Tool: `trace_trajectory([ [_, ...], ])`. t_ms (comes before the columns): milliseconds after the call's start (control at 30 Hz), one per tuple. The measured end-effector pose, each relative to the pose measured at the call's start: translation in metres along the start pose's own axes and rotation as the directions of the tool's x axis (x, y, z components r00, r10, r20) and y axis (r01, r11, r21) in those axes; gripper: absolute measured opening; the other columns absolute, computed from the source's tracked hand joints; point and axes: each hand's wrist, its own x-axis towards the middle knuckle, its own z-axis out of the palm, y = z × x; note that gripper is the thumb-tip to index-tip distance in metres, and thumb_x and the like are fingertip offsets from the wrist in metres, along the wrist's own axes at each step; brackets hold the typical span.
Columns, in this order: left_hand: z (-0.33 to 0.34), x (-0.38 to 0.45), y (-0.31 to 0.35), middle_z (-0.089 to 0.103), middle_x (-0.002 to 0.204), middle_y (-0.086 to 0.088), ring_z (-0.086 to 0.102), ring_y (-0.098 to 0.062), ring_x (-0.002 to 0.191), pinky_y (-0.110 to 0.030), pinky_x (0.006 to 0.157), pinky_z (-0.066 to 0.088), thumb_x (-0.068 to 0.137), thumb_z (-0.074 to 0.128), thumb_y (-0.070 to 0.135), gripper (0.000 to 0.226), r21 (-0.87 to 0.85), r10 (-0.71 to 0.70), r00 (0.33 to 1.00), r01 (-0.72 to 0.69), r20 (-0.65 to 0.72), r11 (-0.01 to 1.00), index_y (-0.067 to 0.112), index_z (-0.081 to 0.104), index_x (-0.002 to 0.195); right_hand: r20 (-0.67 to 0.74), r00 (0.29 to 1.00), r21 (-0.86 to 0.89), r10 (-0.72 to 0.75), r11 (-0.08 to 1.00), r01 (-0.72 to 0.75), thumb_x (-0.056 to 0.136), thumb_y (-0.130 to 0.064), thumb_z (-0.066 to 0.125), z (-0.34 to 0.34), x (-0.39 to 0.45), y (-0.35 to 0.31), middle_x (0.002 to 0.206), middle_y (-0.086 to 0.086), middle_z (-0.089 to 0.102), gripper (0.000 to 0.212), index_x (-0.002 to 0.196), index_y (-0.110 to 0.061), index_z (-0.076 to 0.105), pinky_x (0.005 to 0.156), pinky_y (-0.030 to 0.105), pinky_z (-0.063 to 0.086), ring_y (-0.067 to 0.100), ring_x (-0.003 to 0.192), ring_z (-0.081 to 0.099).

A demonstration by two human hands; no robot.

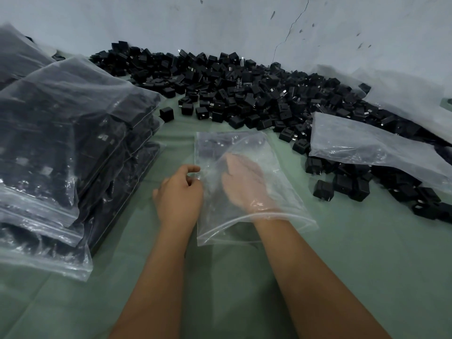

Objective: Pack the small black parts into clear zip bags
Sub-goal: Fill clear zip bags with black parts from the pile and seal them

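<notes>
Looking down from the head camera, the view shows a pale green surface that meets a cracked grey wall at the back. The right hand is pushed inside a clear zip bag lying flat at the centre, its open mouth towards the person and round the wrist; the fingers reach deep into the bag, blurred behind the plastic, so it cannot be told whether they hold anything. A few small black parts show dimly through the far end of this bag. The left hand lies just beside the bag's left edge and pinches that edge between thumb and curled fingers. A large heap of loose black parts runs along the wall from the centre back to the right, where some spill forward near the right forearm. An empty clear bag lies on top of the heap at the right, and another sheet of clear plastic lies behind it. At the left, a stack of filled bags rests on the surface, dark with parts, well apart from the bag being handled.
</notes>
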Motion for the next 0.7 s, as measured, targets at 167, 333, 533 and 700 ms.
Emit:
trace_trajectory([
  [167,0.001,0.004,-0.002,0.065,0.081,-0.001,0.055,-0.025,0.098,-0.044,0.102,0.034,0.089,0.044,0.015,0.034,0.015,-0.014,1.0,0.015,-0.009,1.0,0.037,0.062,0.107,0.009,1.0,-0.001,-0.01,1.0,0.01,0.089,-0.012,0.045,0.004,0.007,0.0,0.114,0.004,0.057,0.027,0.114,-0.017,0.054,0.093,0.04,0.046,0.025,0.106,0.053],
  [333,0.002,0.005,-0.003,0.065,0.081,0.0,0.053,-0.024,0.098,-0.043,0.101,0.035,0.087,0.043,0.015,0.035,0.033,-0.012,1.0,0.013,-0.015,0.999,0.037,0.063,0.106,0.027,1.0,0.04,0.001,0.999,-0.002,0.086,-0.016,0.047,0.013,0.012,0.004,0.125,0.002,0.054,0.037,0.123,-0.02,0.051,0.1,0.041,0.043,0.024,0.116,0.05],
  [533,0.002,0.005,-0.005,0.064,0.076,0.004,0.055,-0.023,0.095,-0.039,0.097,0.035,0.087,0.044,0.016,0.033,0.054,0.008,1.0,-0.007,-0.022,0.999,0.037,0.064,0.104,-0.004,1.0,-0.048,-0.031,0.998,0.031,0.089,-0.019,0.052,0.012,0.005,0.006,0.126,0.007,0.055,0.035,0.124,-0.015,0.053,0.098,0.041,0.044,0.026,0.116,0.053],
  [700,0.001,0.003,-0.005,0.064,0.073,0.004,0.053,-0.024,0.096,-0.039,0.096,0.035,0.089,0.044,0.016,0.032,0.061,0.034,0.999,-0.031,-0.035,0.998,0.036,0.065,0.102,0.055,0.976,-0.09,-0.21,0.973,0.214,0.096,-0.026,0.045,-0.005,-0.055,0.011,0.139,0.005,0.043,0.036,0.131,-0.02,0.047,0.108,0.038,0.028,0.026,0.126,0.037],
])
